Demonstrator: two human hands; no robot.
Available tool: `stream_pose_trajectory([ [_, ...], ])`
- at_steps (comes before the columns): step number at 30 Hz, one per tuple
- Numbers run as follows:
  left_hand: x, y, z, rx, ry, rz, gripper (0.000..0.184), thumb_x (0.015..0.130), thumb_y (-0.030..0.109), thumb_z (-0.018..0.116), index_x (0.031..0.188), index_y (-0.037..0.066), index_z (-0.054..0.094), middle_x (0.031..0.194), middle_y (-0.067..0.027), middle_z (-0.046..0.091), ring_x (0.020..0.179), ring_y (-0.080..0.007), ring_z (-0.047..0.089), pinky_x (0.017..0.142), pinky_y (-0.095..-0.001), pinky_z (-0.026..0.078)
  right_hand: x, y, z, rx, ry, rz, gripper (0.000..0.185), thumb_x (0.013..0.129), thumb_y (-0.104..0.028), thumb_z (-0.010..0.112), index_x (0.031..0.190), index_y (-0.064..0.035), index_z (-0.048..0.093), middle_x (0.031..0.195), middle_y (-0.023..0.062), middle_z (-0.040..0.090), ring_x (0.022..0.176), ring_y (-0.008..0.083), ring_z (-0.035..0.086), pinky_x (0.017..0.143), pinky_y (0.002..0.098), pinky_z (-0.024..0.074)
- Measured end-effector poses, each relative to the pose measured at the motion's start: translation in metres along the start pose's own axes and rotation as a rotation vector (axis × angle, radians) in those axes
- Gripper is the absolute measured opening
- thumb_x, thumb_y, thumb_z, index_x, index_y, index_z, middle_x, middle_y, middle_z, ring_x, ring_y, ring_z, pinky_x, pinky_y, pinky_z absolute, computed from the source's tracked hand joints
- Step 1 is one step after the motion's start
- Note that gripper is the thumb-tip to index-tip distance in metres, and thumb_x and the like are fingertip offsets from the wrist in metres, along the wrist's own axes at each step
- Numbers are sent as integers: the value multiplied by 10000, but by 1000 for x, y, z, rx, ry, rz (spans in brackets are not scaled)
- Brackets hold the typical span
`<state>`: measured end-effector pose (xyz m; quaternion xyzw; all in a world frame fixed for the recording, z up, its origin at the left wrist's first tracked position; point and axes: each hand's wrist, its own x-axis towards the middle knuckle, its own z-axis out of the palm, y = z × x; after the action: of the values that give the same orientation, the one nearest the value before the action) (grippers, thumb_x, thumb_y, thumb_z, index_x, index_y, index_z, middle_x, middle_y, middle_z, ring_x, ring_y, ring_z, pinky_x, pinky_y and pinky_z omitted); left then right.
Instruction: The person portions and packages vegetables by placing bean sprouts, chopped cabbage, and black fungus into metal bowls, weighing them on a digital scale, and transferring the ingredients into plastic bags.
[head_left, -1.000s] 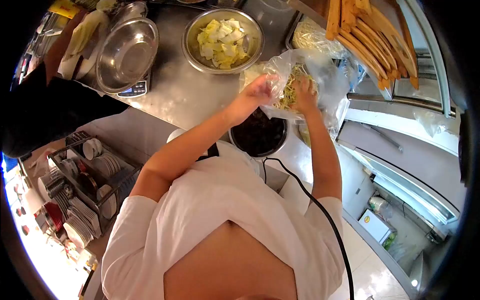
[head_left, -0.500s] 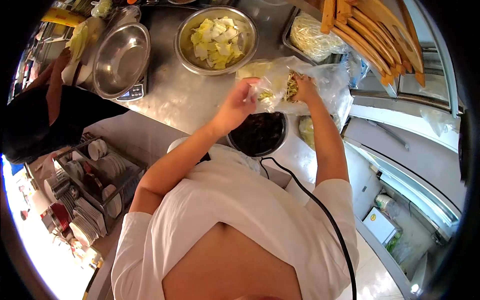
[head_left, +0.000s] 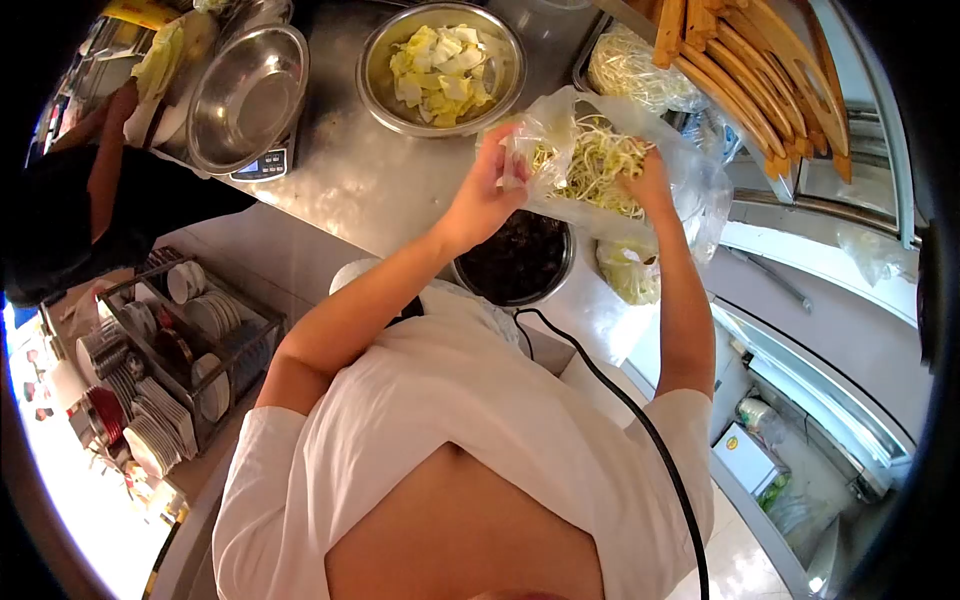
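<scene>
My left hand [head_left: 494, 185] pinches the edge of a clear plastic bag [head_left: 690, 185] on its left side. Inside the open bag lie pale bean sprouts [head_left: 603, 165] with yellow heads. My right hand [head_left: 648, 188] reaches into the bag from the right, its fingers curled round a bunch of the sprouts and partly hidden by them. Just below the bag is a round container of dark, wet-looking food [head_left: 515, 262]. A steel bowl of chopped cabbage [head_left: 440, 75] stands behind my left hand.
An empty steel bowl [head_left: 248, 100] rests on a digital scale [head_left: 262, 166] at left. Beside it is another person's hand [head_left: 122, 100] at some cabbage. Wooden hangers [head_left: 765, 75] jut in at upper right, near bagged sprouts [head_left: 640, 70]. A dish rack [head_left: 200, 330] stands lower left.
My right hand has shifted right and slightly down, lifting a larger tangle of bean sprouts into sight. The bag's mouth is wider. My left hand stays on its edge.
</scene>
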<state>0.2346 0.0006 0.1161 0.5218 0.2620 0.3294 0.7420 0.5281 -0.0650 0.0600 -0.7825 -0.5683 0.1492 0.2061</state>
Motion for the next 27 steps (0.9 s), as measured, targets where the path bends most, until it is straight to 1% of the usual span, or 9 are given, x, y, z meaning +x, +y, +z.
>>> stream_pose_trajectory([
  [4, 6, 2, 5, -2, 2, 67, 843, 671, -179, 480, 1392, 142, 185, 927, -18, 448, 885, -127, 454, 830, -244, 371, -1, -2, -15, 303, 42, 86, 576, 611, -82, 706, 1143, -12, 497, 1025, 144, 592, 923, 247, 582, 809, 329, 457],
  [7, 13, 2, 1, 152, 17, 124, 875, 681, -176, 476, 1413, 183, 159, 942, -24, 454, 889, -125, 458, 810, -246, 391, -8, -33, -36, 411, 10, 216, 594, 666, -107, 718, 1186, -9, 447, 1096, 102, 562, 929, 208, 569, 777, 323, 481],
  [8, 18, -1, -2, 187, 42, 152, 859, 688, -168, 474, 1408, 192, 176, 939, -30, 452, 883, -131, 462, 798, -248, 402, -11, -55, -47, 512, 2, 388, 589, 676, -125, 727, 1182, -11, 449, 1098, 88, 554, 931, 207, 565, 792, 319, 477],
  [11, 29, -14, -17, 273, 130, 207, 808, 704, -150, 470, 1388, 207, 232, 934, -47, 446, 869, -147, 467, 783, -257, 423, -11, -38, -45, 667, 157, 311, 546, 678, -128, 730, 1151, -13, 482, 1062, 78, 571, 925, 187, 562, 783, 300, 471],
  [13, 29, -16, -23, 299, 194, 201, 769, 709, -144, 472, 1369, 199, 275, 938, -57, 440, 861, -153, 465, 799, -266, 418, -10, -50, -64, 638, 113, 243, 510, 669, -136, 730, 1116, -14, 517, 965, 84, 603, 849, 187, 582, 753, 298, 478],
  [16, 25, -11, -25, 161, 159, 157, 698, 717, -113, 494, 1327, 179, 323, 947, -70, 432, 854, -153, 462, 782, -267, 425, -12, -48, -78, 753, 106, 338, 477, 684, -68, 721, 1117, -13, 530, 997, 56, 593, 903, 171, 562, 777, 293, 458],
  [19, 21, -6, -26, 159, 122, 116, 657, 718, -81, 529, 1296, 167, 340, 953, -72, 432, 848, -157, 460, 761, -269, 434, -19, -41, -84, 874, 147, 224, 422, 679, -97, 724, 1061, -16, 564, 945, 59, 602, 818, 164, 572, 719, 289, 466],
  [24, 15, 4, -30, 118, 41, 36, 720, 711, -35, 584, 1325, 183, 276, 1028, -112, 433, 946, -202, 465, 760, -299, 443, -36, -59, -106, 843, 248, 402, 426, 699, -107, 702, 1089, -2, 567, 1028, 86, 589, 901, 187, 558, 773, 301, 453],
  [27, 15, 10, -34, 146, 18, 34, 742, 707, 0, 615, 1330, 166, 250, 1108, -149, 407, 1008, -252, 454, 804, -348, 433, -34, -61, -137, 545, 271, 396, 434, 740, -154, 676, 1127, 0, 553, 1083, 99, 575, 968, 202, 537, 816, 300, 435],
])
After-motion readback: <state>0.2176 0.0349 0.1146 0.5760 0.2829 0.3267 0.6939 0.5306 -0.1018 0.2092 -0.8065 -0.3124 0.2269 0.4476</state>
